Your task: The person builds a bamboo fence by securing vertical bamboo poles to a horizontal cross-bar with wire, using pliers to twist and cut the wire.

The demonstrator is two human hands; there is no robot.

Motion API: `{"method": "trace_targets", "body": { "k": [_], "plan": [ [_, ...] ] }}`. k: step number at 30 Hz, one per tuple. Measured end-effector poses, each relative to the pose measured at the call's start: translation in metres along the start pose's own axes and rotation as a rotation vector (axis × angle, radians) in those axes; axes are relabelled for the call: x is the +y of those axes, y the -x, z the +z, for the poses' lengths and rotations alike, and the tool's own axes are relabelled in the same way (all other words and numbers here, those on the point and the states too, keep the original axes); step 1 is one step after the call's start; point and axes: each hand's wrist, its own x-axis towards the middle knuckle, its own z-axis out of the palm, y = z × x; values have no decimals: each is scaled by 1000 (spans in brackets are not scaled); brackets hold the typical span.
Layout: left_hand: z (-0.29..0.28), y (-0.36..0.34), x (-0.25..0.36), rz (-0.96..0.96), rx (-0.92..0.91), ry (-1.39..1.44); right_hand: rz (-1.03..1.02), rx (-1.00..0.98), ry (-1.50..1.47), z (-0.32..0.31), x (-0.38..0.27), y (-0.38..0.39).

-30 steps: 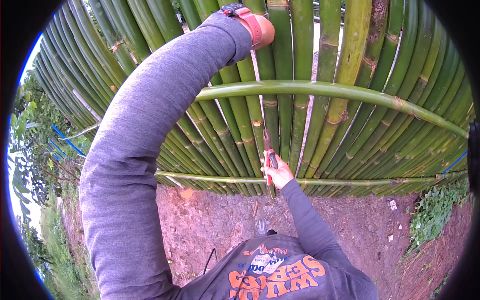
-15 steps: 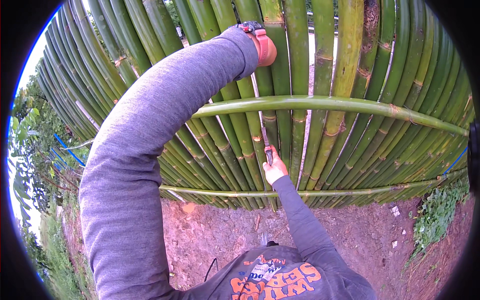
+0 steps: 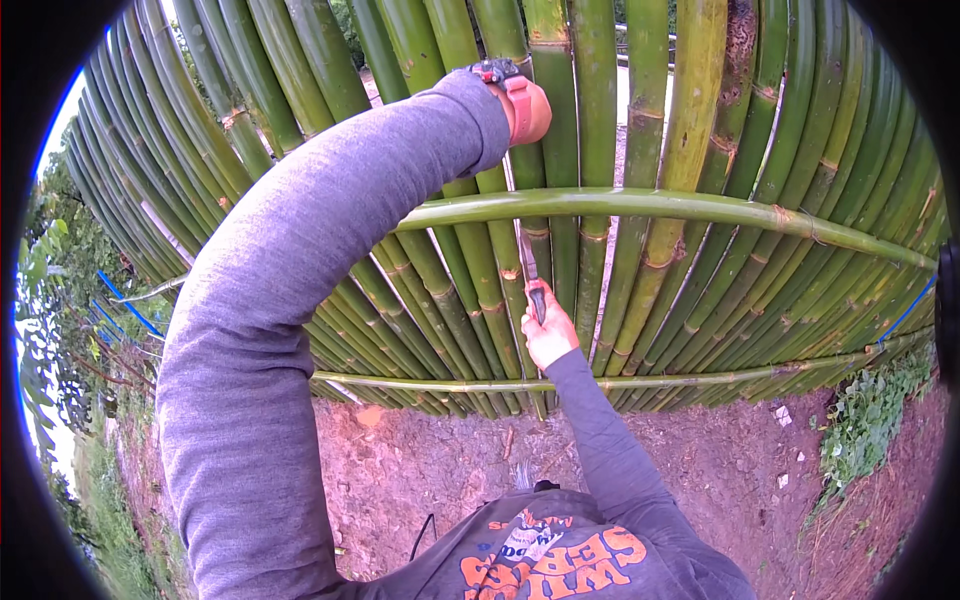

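My left hand (image 3: 527,116), in a long grey sleeve with a pink-banded watch at the wrist, is raised against the upright green bamboo poles (image 3: 596,110); its fingers are hidden from view. My right hand (image 3: 550,335) is closed round a hand tool (image 3: 537,300) with a metal upper end and, in earlier frames, visible red-and-black handles. The tool points up along a gap between two poles, just below the horizontal bamboo rail (image 3: 590,200). Whether its tip touches a pole is unclear.
A thinner lower rail (image 3: 660,380) crosses the poles near their bottom ends. Reddish bare ground (image 3: 700,480) lies beneath, with leafy plants (image 3: 860,420) at the right and greenery along the left. Blue lengths of cord or pipe (image 3: 130,300) show at both sides.
The view has shifted, with the rails sitting lower in the picture. My right hand has moved slightly up toward the upper rail with the tool, which has turned a little.
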Motion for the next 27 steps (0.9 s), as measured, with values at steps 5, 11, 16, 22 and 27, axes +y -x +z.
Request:
{"method": "trace_targets", "body": {
  "k": [5,11,16,22,27],
  "plan": [
    [-14,48,10,-50,250,165,36,-67,-184,2,42,34],
    [-24,44,11,-152,190,116,73,-78,-139,2,62,48],
    [-16,44,6,-110,291,233,9,-124,-202,7,73,52],
    [6,42,13,-31,294,262,84,-114,-203,5,63,53],
    [26,37,29,31,264,309,0,-67,-191,8,72,39]
  ]
}}
